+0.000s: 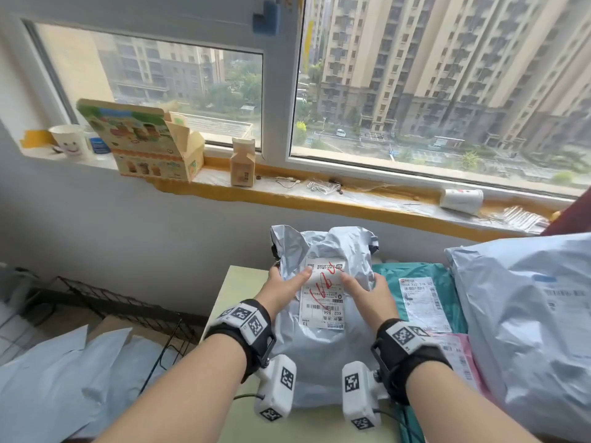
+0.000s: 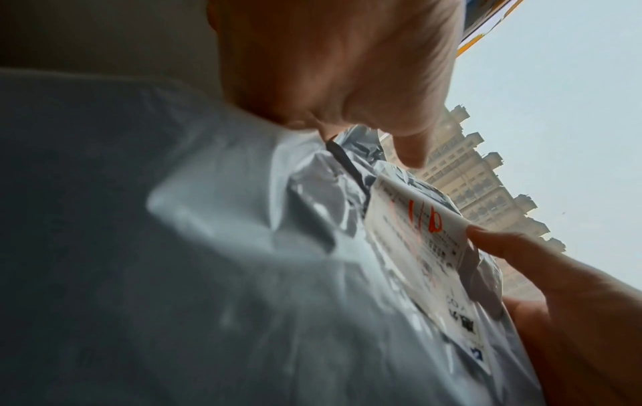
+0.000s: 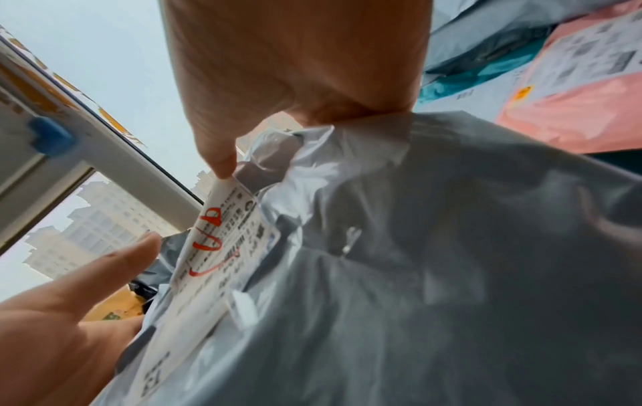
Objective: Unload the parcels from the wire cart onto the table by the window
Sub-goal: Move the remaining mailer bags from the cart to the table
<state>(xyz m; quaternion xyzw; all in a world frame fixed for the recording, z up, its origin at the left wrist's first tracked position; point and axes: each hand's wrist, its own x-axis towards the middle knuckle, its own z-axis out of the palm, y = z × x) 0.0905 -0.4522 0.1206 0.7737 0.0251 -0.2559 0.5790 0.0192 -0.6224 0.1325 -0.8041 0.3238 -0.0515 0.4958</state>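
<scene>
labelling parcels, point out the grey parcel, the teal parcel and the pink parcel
grey parcel [image 1: 323, 356], head view, crumpled plastic below its label
teal parcel [image 1: 391, 276], head view, bare plastic left of its label
pink parcel [image 3: 569, 115], right wrist view, bare pink plastic

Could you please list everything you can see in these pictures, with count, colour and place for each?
Grey parcel: one, silver-grey bag with a white label marked in red, on the table, under both hands.
Teal parcel: one, teal, right of the grey parcel.
Pink parcel: one, pink, lying on the teal one.
Large parcel: one, pale blue-grey, far right.
Table: one, pale green, below the window.
Wire cart: one, black, left, on the floor.
Pale parcels: at least two, bottom left.
Printed carton: one, open, on the sill.
Small carton: one, beige, on the sill.
Paper cups: one upright, one on its side, white, on the sill.
Left hand: gripping the grey parcel.
Right hand: gripping the grey parcel.
</scene>
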